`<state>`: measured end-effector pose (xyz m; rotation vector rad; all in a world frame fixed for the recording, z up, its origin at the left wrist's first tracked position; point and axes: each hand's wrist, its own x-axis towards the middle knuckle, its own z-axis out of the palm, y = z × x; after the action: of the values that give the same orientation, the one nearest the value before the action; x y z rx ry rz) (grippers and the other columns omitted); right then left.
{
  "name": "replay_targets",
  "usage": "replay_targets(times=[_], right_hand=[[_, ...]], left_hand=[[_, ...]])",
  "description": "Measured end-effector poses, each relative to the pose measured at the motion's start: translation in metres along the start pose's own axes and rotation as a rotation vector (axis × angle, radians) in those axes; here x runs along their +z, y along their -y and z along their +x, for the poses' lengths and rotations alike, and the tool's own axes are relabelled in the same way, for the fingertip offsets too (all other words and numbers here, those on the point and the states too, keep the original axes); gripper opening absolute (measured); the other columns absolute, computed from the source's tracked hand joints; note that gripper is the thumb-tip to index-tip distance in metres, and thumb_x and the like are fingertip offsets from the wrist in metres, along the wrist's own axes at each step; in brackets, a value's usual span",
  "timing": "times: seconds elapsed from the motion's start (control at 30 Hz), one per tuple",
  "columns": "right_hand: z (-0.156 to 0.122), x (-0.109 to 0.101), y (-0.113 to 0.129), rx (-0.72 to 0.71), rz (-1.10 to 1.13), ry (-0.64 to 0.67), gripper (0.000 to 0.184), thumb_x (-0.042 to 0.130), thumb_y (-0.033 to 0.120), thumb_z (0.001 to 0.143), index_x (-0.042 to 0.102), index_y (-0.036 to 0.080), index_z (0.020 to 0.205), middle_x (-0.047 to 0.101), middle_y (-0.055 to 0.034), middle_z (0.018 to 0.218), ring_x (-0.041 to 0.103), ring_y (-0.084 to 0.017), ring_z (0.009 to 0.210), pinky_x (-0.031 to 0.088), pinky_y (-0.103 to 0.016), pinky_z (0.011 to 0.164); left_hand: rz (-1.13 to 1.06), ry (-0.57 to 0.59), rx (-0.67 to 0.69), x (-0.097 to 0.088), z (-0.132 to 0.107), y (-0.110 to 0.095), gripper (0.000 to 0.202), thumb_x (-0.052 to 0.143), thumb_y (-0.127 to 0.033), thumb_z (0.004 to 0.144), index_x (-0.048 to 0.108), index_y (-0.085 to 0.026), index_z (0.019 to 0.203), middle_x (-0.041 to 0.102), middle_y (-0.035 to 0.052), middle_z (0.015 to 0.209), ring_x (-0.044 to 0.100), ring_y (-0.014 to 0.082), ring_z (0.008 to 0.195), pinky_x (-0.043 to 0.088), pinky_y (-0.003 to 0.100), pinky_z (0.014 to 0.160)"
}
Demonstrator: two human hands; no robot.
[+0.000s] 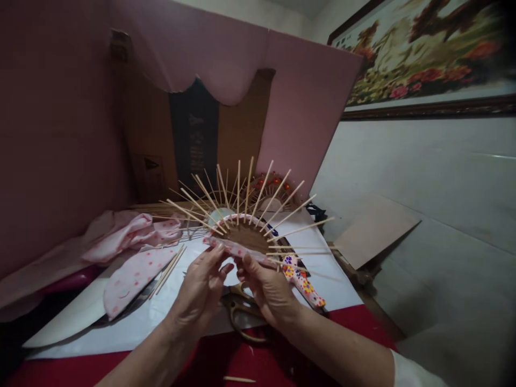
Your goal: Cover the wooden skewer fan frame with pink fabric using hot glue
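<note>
Between my hands is a half-round hoop (242,249) wrapped in pink dotted cloth, with several thin wooden sticks (238,188) fanning outward from its curved edge. My left hand (209,274) pinches the near cloth-covered strip at its left part. My right hand (264,285) grips the same strip a little to the right, thumb on top. The hoop is held up, tilted, above the table. Beneath my hands lie scissors (248,309), their blades hidden. A flower-patterned piece (302,282) rests just right of my right hand.
Pink dotted cloth (133,236) lies bunched at left, beside a cut half-round cloth piece (133,279) and loose sticks (169,271). A decorated stick fan shape (274,193) stands behind. A pink-covered cardboard box (302,107) rises at the back. One short stick (239,379) lies on red cloth (193,365).
</note>
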<state>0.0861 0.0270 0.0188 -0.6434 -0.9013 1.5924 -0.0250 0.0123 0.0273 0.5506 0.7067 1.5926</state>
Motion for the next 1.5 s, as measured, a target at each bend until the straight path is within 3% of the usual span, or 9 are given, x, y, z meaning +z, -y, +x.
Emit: replay_targets(times=[0.13,0.37,0.5,0.63,0.77,0.97,1.3,1.4,1.5], right_hand=[[0.004,0.01,-0.003,-0.096,0.118,-0.045,0.019,0.078,0.029,0.063,0.066,0.019,0.073,0.064,0.001,0.073,0.052,-0.011,0.061,0.045,-0.023,0.057],[0.01,0.004,0.012,-0.066,-0.007,-0.03,0.02,0.072,0.03,0.071,0.063,0.013,0.064,0.061,0.0004,0.059,0.048,-0.008,0.047,0.041,-0.02,0.046],[0.026,-0.017,0.027,-0.099,0.076,-0.095,0.016,0.076,0.023,0.065,0.062,0.015,0.066,0.062,0.0024,0.06,0.053,-0.007,0.052,0.043,-0.017,0.048],[0.035,-0.043,0.029,-0.098,0.133,-0.143,0.019,0.079,0.021,0.062,0.062,0.015,0.067,0.061,0.0033,0.062,0.055,-0.006,0.056,0.043,-0.014,0.047],[0.032,-0.06,0.024,-0.101,0.139,-0.16,0.017,0.078,0.021,0.064,0.062,0.014,0.066,0.062,0.0019,0.061,0.056,-0.007,0.056,0.043,-0.014,0.046],[0.025,-0.064,0.023,-0.078,0.082,-0.145,0.015,0.077,0.022,0.065,0.065,0.013,0.065,0.065,-0.0015,0.06,0.054,-0.007,0.051,0.043,-0.015,0.045],[0.027,-0.065,0.019,-0.076,0.111,-0.105,0.016,0.074,0.025,0.068,0.063,0.013,0.07,0.064,-0.0007,0.063,0.06,-0.01,0.051,0.039,-0.016,0.038],[0.029,-0.063,0.02,-0.076,0.13,-0.135,0.019,0.076,0.025,0.065,0.063,0.013,0.071,0.067,-0.0021,0.068,0.066,-0.015,0.058,0.041,-0.016,0.038],[0.028,-0.061,0.022,-0.066,0.15,-0.163,0.021,0.078,0.025,0.063,0.064,0.013,0.075,0.071,-0.0043,0.075,0.069,-0.017,0.065,0.046,-0.017,0.042]], left_hand=[[-0.047,0.056,-0.027,0.0,-0.001,0.003,0.009,0.067,-0.024,0.073,0.069,-0.015,0.074,0.069,0.0031,0.08,0.059,0.0135,0.075,0.045,0.026,0.071],[0.149,0.093,-0.003,-0.001,-0.006,0.016,0.018,0.067,-0.03,0.072,0.07,-0.016,0.083,0.068,0.0051,0.085,0.059,0.0155,0.078,0.044,0.027,0.07],[0.621,0.017,0.122,-0.009,0.006,0.003,0.022,0.071,-0.027,0.065,0.069,-0.016,0.084,0.07,0.0076,0.081,0.061,0.0191,0.074,0.044,0.027,0.064],[1.47,-0.165,0.305,-0.036,0.031,-0.042,0.009,0.061,-0.021,0.069,0.069,-0.022,0.072,0.069,0.0071,0.077,0.062,0.0232,0.078,0.043,0.033,0.073],[1.766,-0.281,0.163,-0.066,0.05,-0.073,0.012,0.059,-0.01,0.06,0.06,-0.018,0.052,0.065,0.0131,0.067,0.061,0.0335,0.084,0.039,0.042,0.076],[2.002,-0.252,0.039,-0.076,0.056,-0.061,0.008,0.055,-0.009,0.059,0.057,-0.017,0.057,0.066,0.0166,0.072,0.062,0.035,0.083,0.041,0.04,0.069],[1.901,-0.219,0.204,-0.067,0.06,-0.071,0.02,0.051,-0.022,0.066,0.045,-0.021,0.047,0.052,0.0036,0.045,0.055,0.0213,0.048,0.034,0.029,0.046],[1.287,-0.175,0.228,-0.054,0.055,-0.068,0.021,0.054,-0.034,0.07,0.049,-0.02,0.055,0.05,-0.0008,0.041,0.044,0.0139,0.033,0.033,0.026,0.037],[0.814,-0.024,0.194,-0.037,0.044,-0.055,0.022,0.072,-0.029,0.059,0.06,-0.015,0.071,0.064,0.003,0.06,0.053,0.0122,0.043,0.04,0.023,0.041]])
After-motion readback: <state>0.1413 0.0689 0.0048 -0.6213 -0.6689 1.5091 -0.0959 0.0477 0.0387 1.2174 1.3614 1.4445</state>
